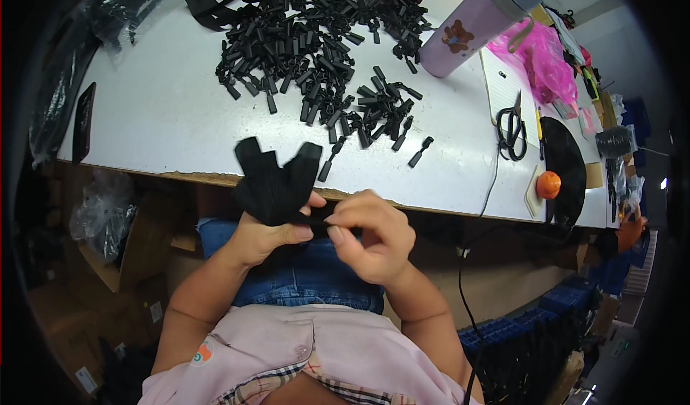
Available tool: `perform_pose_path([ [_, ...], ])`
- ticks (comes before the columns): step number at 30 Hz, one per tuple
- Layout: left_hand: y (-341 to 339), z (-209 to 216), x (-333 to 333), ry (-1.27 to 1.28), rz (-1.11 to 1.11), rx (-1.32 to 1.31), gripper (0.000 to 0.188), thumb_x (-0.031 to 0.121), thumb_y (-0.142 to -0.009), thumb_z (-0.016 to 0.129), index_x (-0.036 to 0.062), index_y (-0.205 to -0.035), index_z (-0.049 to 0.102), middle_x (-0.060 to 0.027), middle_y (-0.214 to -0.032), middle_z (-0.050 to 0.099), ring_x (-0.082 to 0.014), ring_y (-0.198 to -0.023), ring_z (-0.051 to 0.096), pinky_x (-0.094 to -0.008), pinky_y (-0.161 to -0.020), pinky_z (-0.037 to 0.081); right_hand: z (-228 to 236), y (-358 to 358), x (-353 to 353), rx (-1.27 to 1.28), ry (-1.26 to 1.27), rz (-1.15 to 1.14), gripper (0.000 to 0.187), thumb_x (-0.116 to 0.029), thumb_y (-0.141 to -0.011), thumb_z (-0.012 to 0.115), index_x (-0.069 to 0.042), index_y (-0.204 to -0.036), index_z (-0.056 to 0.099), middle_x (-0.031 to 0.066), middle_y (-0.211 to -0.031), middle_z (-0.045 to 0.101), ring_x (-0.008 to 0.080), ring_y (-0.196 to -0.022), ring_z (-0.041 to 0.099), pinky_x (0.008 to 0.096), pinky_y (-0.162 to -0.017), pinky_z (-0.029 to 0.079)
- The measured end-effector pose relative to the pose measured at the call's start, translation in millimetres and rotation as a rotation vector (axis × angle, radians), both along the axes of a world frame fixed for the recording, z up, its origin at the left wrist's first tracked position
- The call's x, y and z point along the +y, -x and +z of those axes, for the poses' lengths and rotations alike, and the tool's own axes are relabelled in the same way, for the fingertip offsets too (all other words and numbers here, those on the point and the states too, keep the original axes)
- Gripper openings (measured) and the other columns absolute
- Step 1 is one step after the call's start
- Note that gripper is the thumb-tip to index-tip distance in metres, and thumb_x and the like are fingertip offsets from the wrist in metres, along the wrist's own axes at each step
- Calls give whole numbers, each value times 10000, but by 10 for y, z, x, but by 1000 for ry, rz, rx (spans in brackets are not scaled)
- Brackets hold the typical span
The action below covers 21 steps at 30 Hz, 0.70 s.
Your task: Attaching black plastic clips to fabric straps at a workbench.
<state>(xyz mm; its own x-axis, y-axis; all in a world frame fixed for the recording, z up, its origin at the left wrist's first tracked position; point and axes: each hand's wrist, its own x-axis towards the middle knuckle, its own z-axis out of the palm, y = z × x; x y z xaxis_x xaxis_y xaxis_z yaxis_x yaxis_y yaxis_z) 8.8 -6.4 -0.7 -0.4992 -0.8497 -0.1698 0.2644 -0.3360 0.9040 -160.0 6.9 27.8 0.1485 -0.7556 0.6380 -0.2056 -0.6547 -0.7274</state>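
The left hand (267,238) is closed around a bundle of black fabric strips (274,186), whose loose ends fan out above the fist and over the front edge of the worktop (172,110). Just beside it, the right hand (375,236) is curled, thumb and fingertips drawn together by the bundle's lower end; whether they pinch something dark there, I cannot tell.

Directly beyond the hands, two single black pulls (332,159) lie nearest, one close to the strips and the other farther right. Behind these come a small cluster (381,107) and then a broad heap of like pulls (287,42), crowding the space straight ahead.

To the right of the right hand, a dark cable (491,189) crosses the worktop's edge; past it are scissors (512,130) partly over a notepad (492,74), and an orange round object (548,185) beside a black curved piece (564,157). A lilac bottle (467,35) stands farther off, beside the heap. Well left of the left hand lies a dark flat object (84,123).
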Motion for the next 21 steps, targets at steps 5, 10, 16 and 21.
perform_pose_path([
  [5, 59, 66, 34, 94, 93, -30, 252, 145, -702, 628, 32, -904, 527, -10, -812, 485, -94, -753, 456, -221, -664, 385, -61, -70, 56, -370, -636, 203, 40, 10, -738, 545, 43, -747, 523, 73, -670, 531, 64, -503, 472, 157, -439, 377],
  [10, 113, 149, 17, 74, 61, -117, 190, 144, -725, 604, 26, -849, 520, -19, -723, 480, -124, -687, 473, -228, -600, 382, -160, -47, 26, -418, -658, 155, 66, -31, -764, 531, 34, -754, 520, 70, -645, 527, 60, -468, 451, 168, -397, 363],
  [16, 152, -110, 97, 567, 253, -238, 146, 40, -705, 580, 46, -818, 487, -51, -765, 487, -132, -613, 477, -244, -558, 394, -150, 60, -113, -588, -1100, 429, 77, -78, -749, 559, -14, -747, 517, 47, -572, 503, 70, -405, 406, 198, -363, 335],
  [21, 213, 11, 19, -109, 251, 188, 219, 118, -775, 443, -11, -952, 432, -67, -633, 408, -148, -557, 429, -268, -536, 386, -133, 195, -610, 588, 177, -494, 86, -32, -558, 517, -9, -640, 530, 109, -712, 461, 218, -675, 456, 274, -536, 405],
])
